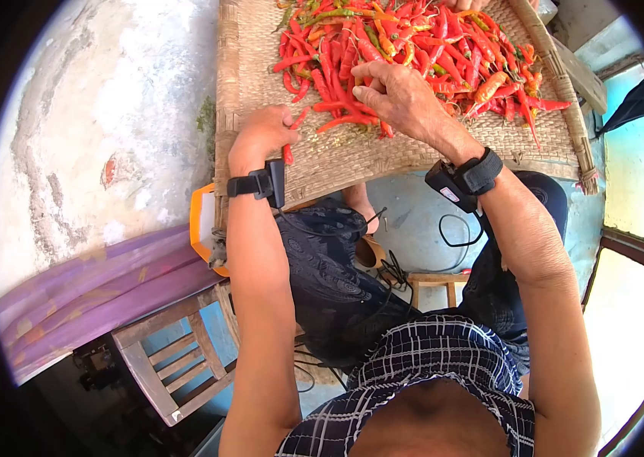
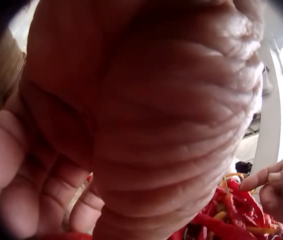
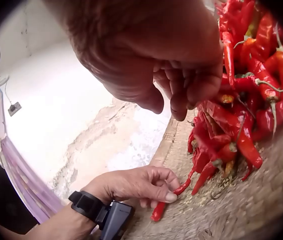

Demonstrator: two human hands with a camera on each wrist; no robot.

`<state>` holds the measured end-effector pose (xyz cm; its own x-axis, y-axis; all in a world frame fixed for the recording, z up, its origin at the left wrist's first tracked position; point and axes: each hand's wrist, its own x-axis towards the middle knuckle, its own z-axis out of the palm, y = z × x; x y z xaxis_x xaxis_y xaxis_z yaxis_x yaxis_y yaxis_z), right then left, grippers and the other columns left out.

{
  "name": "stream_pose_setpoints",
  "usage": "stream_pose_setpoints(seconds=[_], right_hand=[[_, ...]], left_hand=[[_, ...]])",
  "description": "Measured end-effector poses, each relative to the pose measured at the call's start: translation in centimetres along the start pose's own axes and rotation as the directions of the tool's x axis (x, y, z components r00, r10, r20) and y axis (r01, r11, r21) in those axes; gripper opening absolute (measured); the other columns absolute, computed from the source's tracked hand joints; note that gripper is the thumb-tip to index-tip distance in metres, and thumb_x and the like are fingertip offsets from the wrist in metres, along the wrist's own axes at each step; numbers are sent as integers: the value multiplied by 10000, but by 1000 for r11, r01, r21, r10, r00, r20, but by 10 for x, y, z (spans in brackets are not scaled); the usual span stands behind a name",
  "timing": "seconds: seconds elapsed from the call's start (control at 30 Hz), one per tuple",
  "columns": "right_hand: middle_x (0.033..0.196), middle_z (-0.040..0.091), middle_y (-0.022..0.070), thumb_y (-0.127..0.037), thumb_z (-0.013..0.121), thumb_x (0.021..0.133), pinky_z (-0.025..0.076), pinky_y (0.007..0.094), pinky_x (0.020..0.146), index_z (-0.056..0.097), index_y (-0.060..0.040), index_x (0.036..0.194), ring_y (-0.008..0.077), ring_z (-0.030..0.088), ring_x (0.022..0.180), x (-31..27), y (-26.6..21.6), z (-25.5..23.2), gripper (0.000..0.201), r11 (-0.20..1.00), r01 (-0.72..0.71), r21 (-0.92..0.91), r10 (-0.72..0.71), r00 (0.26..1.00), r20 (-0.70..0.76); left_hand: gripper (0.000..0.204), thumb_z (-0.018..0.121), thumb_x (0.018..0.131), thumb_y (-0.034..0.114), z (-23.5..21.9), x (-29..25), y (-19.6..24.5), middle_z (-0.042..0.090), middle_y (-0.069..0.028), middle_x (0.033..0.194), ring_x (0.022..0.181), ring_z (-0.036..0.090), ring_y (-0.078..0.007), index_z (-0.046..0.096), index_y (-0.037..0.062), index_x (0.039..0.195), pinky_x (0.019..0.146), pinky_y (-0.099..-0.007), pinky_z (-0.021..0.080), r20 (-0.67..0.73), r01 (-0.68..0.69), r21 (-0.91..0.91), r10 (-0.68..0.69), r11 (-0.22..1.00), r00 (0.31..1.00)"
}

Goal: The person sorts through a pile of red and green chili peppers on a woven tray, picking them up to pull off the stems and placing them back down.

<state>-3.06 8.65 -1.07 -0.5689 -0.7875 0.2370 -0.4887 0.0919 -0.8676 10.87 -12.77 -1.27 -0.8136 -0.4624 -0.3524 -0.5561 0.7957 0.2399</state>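
Observation:
A heap of red chili peppers [image 1: 451,53], a few orange or greenish, lies on a woven bamboo tray [image 1: 261,46]. At the near left part of the tray, my left hand [image 1: 261,137] holds a red chili pepper [image 3: 157,212] between thumb and fingers; its ends stick out on both sides of the hand. Over the near edge of the heap hovers my right hand [image 1: 405,99], index finger reaching forward, thumb apart, the other fingers loosely bent. Nothing shows between its fingers. In the left wrist view the palm fills most of the picture and hides much of the heap.
Another person's hand [image 1: 468,4] is at the far edge of the heap. Pale seeds [image 3: 196,202] lie scattered on the weave. A stained wall [image 1: 124,91] stands left of the tray, with a purple curtain [image 1: 108,282] and a wooden chair [image 1: 177,354] below it.

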Motion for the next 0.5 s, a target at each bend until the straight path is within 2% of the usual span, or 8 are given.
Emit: stream_pose_setpoints(seconds=[0.1,0.17,0.2,0.27,0.33,0.37,0.43,0.5], right_hand=[[712,647,184,-159,616,832,515,362,630,620,35,996,289,656,679,0,5,1,255,998,52,-27,-51,998,47],[721,649,183,-167,621,832,511,366,625,626,32,995,288,653,677,0,4,1,257,998,61,-14,-60,995,76],[728,647,183,-183,627,833,506,366,623,633,28,976,287,648,676,0,4,0,255,999,50,9,-50,993,104],[734,645,183,-199,634,834,501,365,620,641,24,957,287,642,675,-1,-1,0,255,999,35,32,-39,991,130],[741,639,183,-228,643,834,491,367,622,652,14,900,286,628,669,-2,-5,0,251,994,-72,79,53,975,216],[741,639,183,-228,643,834,491,367,622,652,14,900,286,628,669,-3,-1,3,251,994,-72,79,53,975,216],[668,598,69,-314,625,882,455,307,531,625,31,952,137,552,585,-4,6,10,352,990,102,92,-118,976,185],[669,602,74,-301,628,879,452,316,525,626,28,934,142,553,578,-3,9,8,334,995,33,92,-53,973,226]], left_hand=[[243,700,658,156,4,12,-1,624,-167,787,749,618,-309,611,34,849,691,-386,486,15,-26,74,25,997,1000],[188,681,717,121,1,14,0,618,-109,754,692,619,-227,598,31,859,633,-336,496,86,54,-250,-34,967,996],[188,681,717,121,1,14,0,618,-109,754,692,619,-227,598,31,859,633,-336,496,86,53,-249,-32,967,996],[125,649,815,121,-10,2,17,576,7,728,619,551,-62,577,78,908,541,-214,445,46,-33,-752,102,659,994],[136,647,826,122,-11,-2,32,583,2,750,648,570,-76,578,60,925,559,-216,463,-12,-96,-812,148,575,989],[149,645,837,123,-10,-3,40,591,-4,772,678,588,-91,579,41,942,576,-219,482,-75,-159,-862,187,482,979],[158,643,839,121,-7,-6,56,593,-14,802,691,591,-98,577,41,959,600,-229,492,-66,-162,-883,224,440,972],[169,641,842,119,-7,-4,60,595,-24,832,705,594,-105,575,41,976,625,-239,502,-60,-164,-903,260,398,964]])
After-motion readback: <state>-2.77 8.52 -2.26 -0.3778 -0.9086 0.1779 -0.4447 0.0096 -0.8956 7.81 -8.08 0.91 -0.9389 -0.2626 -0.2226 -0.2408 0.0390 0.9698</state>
